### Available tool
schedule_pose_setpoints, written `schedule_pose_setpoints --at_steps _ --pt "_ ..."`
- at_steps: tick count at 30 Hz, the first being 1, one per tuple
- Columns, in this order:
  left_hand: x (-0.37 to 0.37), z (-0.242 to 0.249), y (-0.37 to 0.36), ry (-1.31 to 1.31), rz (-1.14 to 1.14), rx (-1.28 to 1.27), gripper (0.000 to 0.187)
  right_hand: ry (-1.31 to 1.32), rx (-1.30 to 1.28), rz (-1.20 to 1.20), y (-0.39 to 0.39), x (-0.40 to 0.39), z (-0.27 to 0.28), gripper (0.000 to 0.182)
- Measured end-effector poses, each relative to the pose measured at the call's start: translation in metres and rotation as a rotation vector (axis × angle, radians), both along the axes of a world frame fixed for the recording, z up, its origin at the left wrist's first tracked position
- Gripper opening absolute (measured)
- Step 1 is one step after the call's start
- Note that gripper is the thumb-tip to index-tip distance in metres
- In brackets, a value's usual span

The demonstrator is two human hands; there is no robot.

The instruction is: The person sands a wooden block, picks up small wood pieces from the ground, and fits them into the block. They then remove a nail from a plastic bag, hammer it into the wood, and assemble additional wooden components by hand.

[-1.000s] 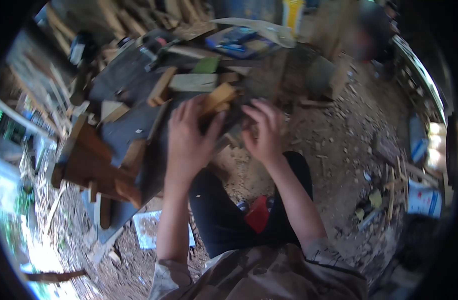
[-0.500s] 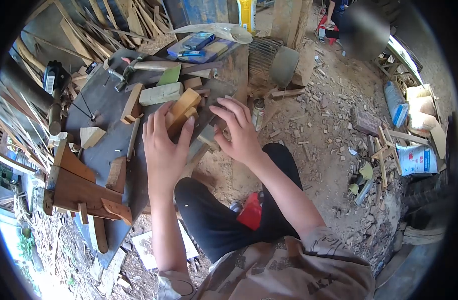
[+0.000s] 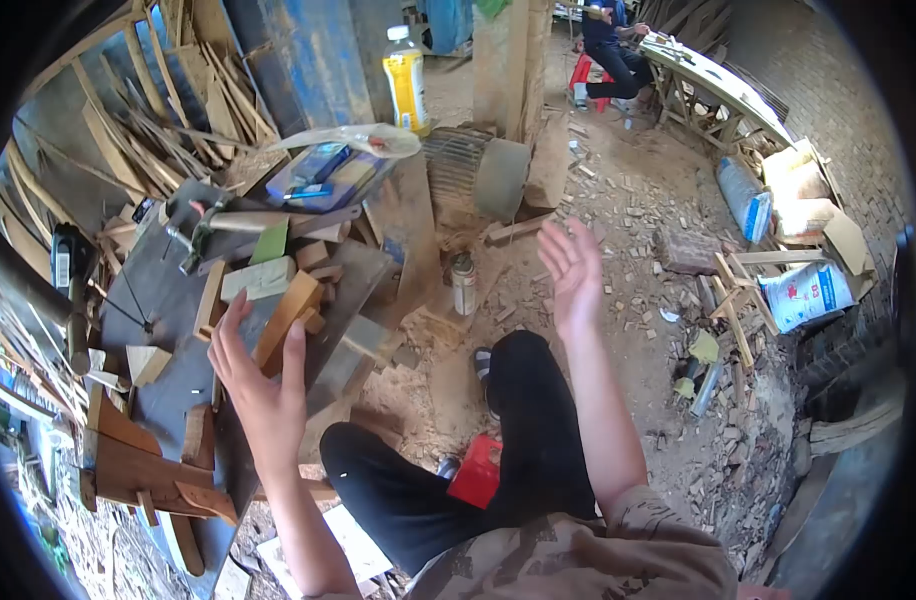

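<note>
Several blocks near the right edge of the bench (image 3: 183,310), among them the yellow block (image 3: 290,310), lying aslant; just beside it, the pale block (image 3: 259,280), then the brown block (image 3: 210,300). Left hand (image 3: 261,395) empty, with fingers spread and gently curved and thumb well apart, over that same edge and right next to the yellow block; cannot tell whether touching. Right hand (image 3: 576,285) empty too, with fingers extended, raised over the floor (image 3: 623,260), well apart from the bench.

At the far right corner of the bench, blue case (image 3: 324,163). Beyond the far edge, bottle (image 3: 406,88) with white cap and yellow label, wording unreadable. Past the right edge, upright can (image 3: 463,285), print too small to read. Farther right, on the floor, white sack (image 3: 806,297) with blue panel and red print, not legible for certain. On the sleeve (image 3: 646,510), dark lettering, also unreadable.
</note>
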State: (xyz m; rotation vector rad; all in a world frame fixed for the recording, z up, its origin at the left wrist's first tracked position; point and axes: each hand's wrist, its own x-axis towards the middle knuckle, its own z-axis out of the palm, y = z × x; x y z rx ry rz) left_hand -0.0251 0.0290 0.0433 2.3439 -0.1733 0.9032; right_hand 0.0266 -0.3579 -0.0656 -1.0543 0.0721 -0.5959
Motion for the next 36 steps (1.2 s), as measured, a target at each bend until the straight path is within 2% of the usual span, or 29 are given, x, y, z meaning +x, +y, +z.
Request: schedule_pose_setpoints --at_steps 3,4,7,9,11,14,17,20,21,24,25,27,28,29,31,34,36 --pt "0.000 0.000 -0.001 0.013 0.013 -0.040 0.063 -0.101 0.501 0.109 -0.012 0.003 0.053 0.080" --pt "0.000 0.001 -0.002 -0.002 0.019 -0.044 0.060 -0.192 0.670 0.248 -0.009 0.006 0.058 0.086" --pt "0.003 -0.001 0.000 -0.048 -0.005 -0.058 0.058 -0.094 0.897 0.462 0.043 0.005 0.042 0.088" --pt "0.004 -0.002 0.001 -0.062 0.013 -0.051 0.055 0.075 1.232 0.580 0.088 0.004 -0.009 0.079" --pt "0.005 -0.004 0.006 -0.084 -0.006 -0.073 0.051 -0.018 1.480 0.947 0.138 -0.009 -0.090 0.055" --pt "0.006 -0.009 0.016 -0.089 -0.007 -0.151 0.048 0.203 1.686 0.865 0.199 -0.061 -0.139 0.035" --pt "0.011 -0.014 0.019 -0.131 -0.037 -0.139 0.043 0.490 1.648 0.788 0.206 -0.083 -0.118 0.029" --pt "0.010 -0.011 0.017 -0.143 -0.018 -0.085 0.043 0.422 1.562 0.765 0.181 -0.070 -0.131 0.027" --pt "0.009 -0.011 0.017 -0.155 -0.026 -0.088 0.043 0.404 1.361 0.633 0.173 -0.068 -0.116 0.032" --pt "0.008 -0.010 0.014 -0.204 -0.046 -0.117 0.040 0.196 1.205 0.683 0.148 -0.047 -0.087 0.035" --pt "0.008 -0.007 0.012 -0.246 -0.075 -0.140 0.039 0.109 1.092 0.707 0.146 -0.044 -0.061 0.035" --pt "-0.010 0.002 -0.004 -0.220 -0.128 -0.096 0.038 0.033 1.025 0.757 0.155 -0.031 -0.020 0.036" --pt "-0.016 0.001 -0.013 -0.127 -0.208 -0.122 0.042 -0.005 0.993 0.782 0.162 -0.028 0.000 0.036" --pt "-0.023 0.003 -0.024 -0.036 -0.304 -0.172 0.048 0.012 0.932 0.805 0.170 -0.028 0.022 0.040" --pt "-0.031 0.004 -0.040 -0.009 -0.349 -0.128 0.037 0.057 0.813 0.847 0.188 -0.036 0.058 0.047" --pt "-0.030 0.009 -0.045 0.115 -0.383 -0.347 0.029 0.111 0.767 0.973 0.206 -0.044 0.078 0.063" --pt "-0.028 0.013 -0.040 0.107 -0.355 -0.389 0.024 0.138 0.722 0.983 0.208 -0.056 0.090 0.069"
